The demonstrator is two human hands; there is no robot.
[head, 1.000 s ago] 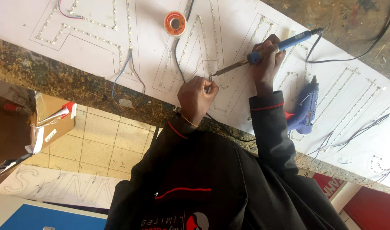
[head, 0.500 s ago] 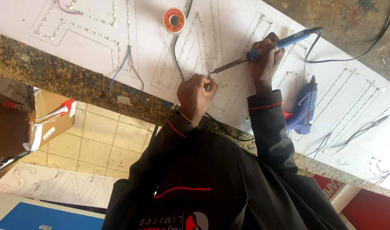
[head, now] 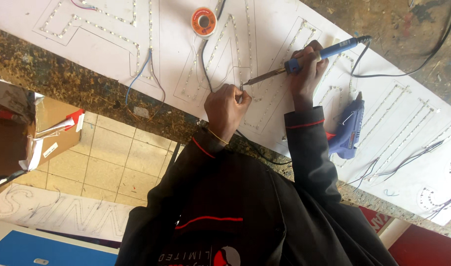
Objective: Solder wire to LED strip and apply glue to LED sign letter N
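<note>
My right hand [head: 306,74] grips the blue handle of a soldering iron [head: 320,53]. Its metal tip points left and down to a spot on the white board [head: 284,19]. My left hand [head: 226,106] is closed in a pinch on a thin wire or strand of solder [head: 241,88] right at the iron's tip. Rows of small LEDs [head: 237,44] follow letter outlines on the board, and thin wires run between them. Both black sleeves with red trim reach up from the bottom of the view.
An orange solder spool [head: 204,21] lies on the board above my left hand. Right of my right forearm lies a blue glue gun [head: 348,130]. The iron's black cable [head: 422,61] trails right across the speckled bench. A cardboard box [head: 23,133] stands at the left over the tiled floor.
My left hand has crept slightly up the board toward the iron's tip. The soldering iron stays at nearly the same spot and angle.
</note>
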